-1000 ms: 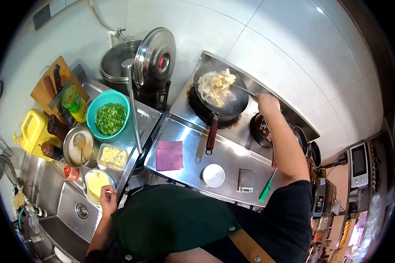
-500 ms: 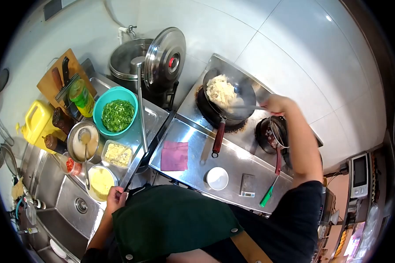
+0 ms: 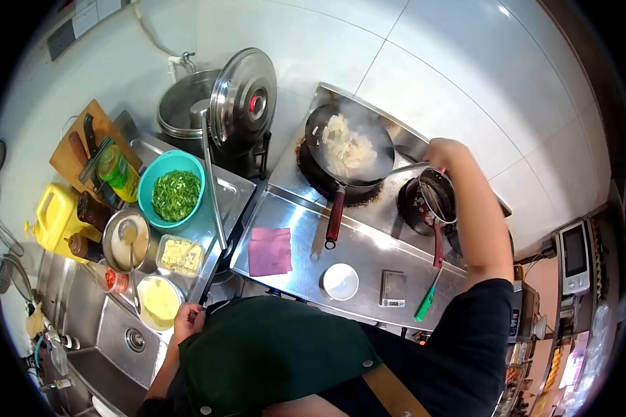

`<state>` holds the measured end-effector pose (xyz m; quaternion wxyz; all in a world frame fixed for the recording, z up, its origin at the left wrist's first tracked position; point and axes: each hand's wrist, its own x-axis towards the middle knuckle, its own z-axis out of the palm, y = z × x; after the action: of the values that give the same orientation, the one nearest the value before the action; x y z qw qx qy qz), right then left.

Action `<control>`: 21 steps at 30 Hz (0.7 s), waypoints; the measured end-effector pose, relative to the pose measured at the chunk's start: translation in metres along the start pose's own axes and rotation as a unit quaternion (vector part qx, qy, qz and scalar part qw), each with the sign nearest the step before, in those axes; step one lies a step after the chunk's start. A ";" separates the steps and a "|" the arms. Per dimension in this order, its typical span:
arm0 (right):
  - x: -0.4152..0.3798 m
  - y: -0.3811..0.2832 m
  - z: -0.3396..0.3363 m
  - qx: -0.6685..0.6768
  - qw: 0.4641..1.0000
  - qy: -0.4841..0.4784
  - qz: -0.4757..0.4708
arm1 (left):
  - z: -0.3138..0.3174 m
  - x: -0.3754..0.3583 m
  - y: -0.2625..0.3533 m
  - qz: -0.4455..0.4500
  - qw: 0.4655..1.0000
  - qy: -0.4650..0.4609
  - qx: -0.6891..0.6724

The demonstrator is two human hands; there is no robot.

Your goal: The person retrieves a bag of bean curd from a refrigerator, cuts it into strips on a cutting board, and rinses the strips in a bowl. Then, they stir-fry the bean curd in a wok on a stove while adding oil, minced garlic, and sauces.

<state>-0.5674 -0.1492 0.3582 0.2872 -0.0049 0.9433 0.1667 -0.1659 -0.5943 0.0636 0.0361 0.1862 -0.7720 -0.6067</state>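
Note:
My right hand (image 3: 446, 153) is closed around the end of a metal-handled spatula (image 3: 409, 167). The spatula reaches left into a dark wok (image 3: 382, 135) on the stove, but its blade is hard to make out at the rim. Pale sliced food (image 3: 348, 146) steams inside, and the wok's red-brown handle (image 3: 335, 217) points toward me. My left hand (image 3: 189, 321) rests by the edge of my green apron (image 3: 278, 354), fingers curled. Whatever it may grip is hidden. Close to it stands a bowl of yellow food (image 3: 158, 303).
Beside the wok sits a small saucepan (image 3: 417, 207). A purple cloth (image 3: 270, 251), white cup (image 3: 341, 281), scale (image 3: 393, 287) and green-handled tool (image 3: 425, 304) lie in front. Left are a turquoise bowl of chopped greens (image 3: 151, 208), a tall pot (image 3: 170, 115) and a sink (image 3: 111, 333).
The pale food has shifted and spread across the wok, with more steam showing. The spatula has drawn back toward the wok's right rim. My left hand stays near the apron; the view has shifted slightly.

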 end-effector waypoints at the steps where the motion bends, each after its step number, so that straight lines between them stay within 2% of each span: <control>1: 0.029 0.002 0.022 -0.050 0.995 0.091 0.012 | 0.000 0.001 0.006 -0.002 1.000 -0.013 0.003; 2: 0.044 0.003 0.035 -0.100 0.978 0.181 0.024 | 0.000 0.002 0.009 -0.001 1.000 -0.013 0.003; 4: 0.034 -0.023 0.041 -0.040 0.979 0.191 0.062 | 0.000 0.004 0.017 0.006 1.000 -0.008 0.007; 5: 0.054 -0.014 0.054 -0.028 0.974 0.223 0.042 | 0.001 0.005 0.030 0.007 1.000 -0.005 0.008; 7: 0.035 -0.005 0.045 -0.007 0.969 0.245 0.021 | -0.001 0.002 0.057 0.029 0.999 0.014 0.015; 8: 0.026 0.001 0.042 0.011 0.964 0.264 0.003 | -0.003 0.002 0.051 0.027 0.999 0.014 0.019; 10: 0.037 0.023 0.028 -0.018 0.973 0.219 0.066 | -0.009 -0.001 0.028 0.051 0.995 0.043 0.074; 13: 0.021 0.015 0.008 -0.088 0.972 0.197 0.095 | -0.008 -0.007 0.015 0.031 0.996 0.037 0.069; 16: 0.062 0.005 0.017 -0.079 0.961 0.242 0.104 | 0.000 -0.006 0.025 0.016 0.999 0.036 0.032; 18: 0.081 -0.009 0.017 -0.055 0.959 0.254 0.113 | 0.003 -0.004 0.033 0.090 0.993 0.014 0.070; 19: 0.092 -0.005 0.019 -0.085 0.951 0.293 0.057 | 0.003 -0.004 0.042 0.105 0.991 0.009 0.086; 21: 0.101 0.002 0.018 -0.116 0.941 0.318 0.023 | 0.002 -0.001 0.047 0.113 0.989 0.017 0.095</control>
<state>-0.6422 -0.1333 0.2904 -0.0343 -0.0689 0.9593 0.2716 -0.1771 -0.5825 0.1082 0.0998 0.1112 -0.8413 -0.5195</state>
